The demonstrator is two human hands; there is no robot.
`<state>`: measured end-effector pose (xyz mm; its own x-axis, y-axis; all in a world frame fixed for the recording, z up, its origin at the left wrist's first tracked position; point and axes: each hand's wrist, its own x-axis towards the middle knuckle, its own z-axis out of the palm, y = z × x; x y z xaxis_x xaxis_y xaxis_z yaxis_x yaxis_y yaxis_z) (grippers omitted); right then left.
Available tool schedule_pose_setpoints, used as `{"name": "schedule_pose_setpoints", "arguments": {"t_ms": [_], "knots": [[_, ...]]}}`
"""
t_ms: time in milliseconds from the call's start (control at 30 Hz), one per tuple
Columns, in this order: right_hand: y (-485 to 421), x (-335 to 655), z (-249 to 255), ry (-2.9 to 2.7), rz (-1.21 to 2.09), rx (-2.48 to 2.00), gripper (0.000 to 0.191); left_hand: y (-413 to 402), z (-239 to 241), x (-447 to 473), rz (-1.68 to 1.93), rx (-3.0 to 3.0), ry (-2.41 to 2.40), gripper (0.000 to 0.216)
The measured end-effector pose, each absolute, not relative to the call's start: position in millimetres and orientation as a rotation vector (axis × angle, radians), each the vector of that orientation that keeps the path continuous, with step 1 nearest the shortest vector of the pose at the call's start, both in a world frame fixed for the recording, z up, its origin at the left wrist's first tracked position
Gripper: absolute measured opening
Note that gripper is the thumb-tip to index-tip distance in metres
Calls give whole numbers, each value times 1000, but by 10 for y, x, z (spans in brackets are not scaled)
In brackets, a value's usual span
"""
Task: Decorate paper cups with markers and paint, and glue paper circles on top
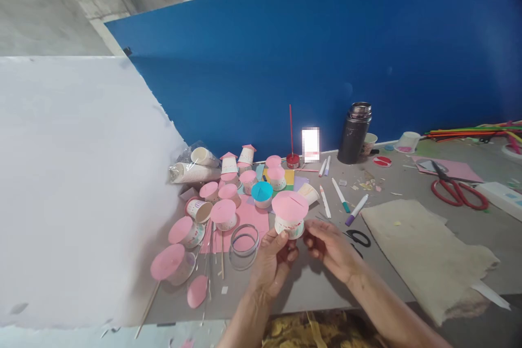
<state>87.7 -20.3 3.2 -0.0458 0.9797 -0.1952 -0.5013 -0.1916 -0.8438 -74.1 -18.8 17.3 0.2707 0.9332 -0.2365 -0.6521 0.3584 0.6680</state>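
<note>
A small paper cup point(289, 227) with a coloured pattern is held up in front of me, a round pink paper disc point(290, 205) covering its top. My left hand point(278, 254) grips the cup low on its left side, thumb in front. Close against the cup's right side is my right hand point(329, 244), its fingers curled near the rim; whether they pinch anything is too small to make out. Behind the cup lies a plain paper cup point(309, 194) on its side, and to the left stands a cup with a blue disc point(261, 192).
Several pink-topped cups point(224, 212) crowd the left, near tape rolls point(244, 244) and thin sticks. Markers point(340, 196), black-handled scissors point(359, 238), a cloth point(424, 250), red-handled scissors point(459, 193) and a dark flask point(354, 136) are at right. A blue panel point(261, 65) rises behind.
</note>
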Motion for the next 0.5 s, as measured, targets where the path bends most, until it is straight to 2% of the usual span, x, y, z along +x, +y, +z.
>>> {"name": "schedule_pose_setpoints", "arguments": {"t_ms": [100, 167, 233, 333, 500], "knots": [[-169, 1112, 289, -1059, 907, -1237, 36, -157, 139, -772, 1119, 498, 695, 42], [-154, 1182, 526, -1320, 552, -1215, 30, -152, 116, -787, 1102, 519, 712, 43], [-139, 1149, 724, -1545, 346, -1081, 26, -163, 102, -796, 1091, 542, 711, 43], [-106, 993, 836, -1719, 264, -964, 26, -193, 97, -817, 1081, 586, 696, 45], [-77, 800, 706, -1745, 375, -960, 26, -238, 61, -882, 1094, 595, 677, 46]]}}
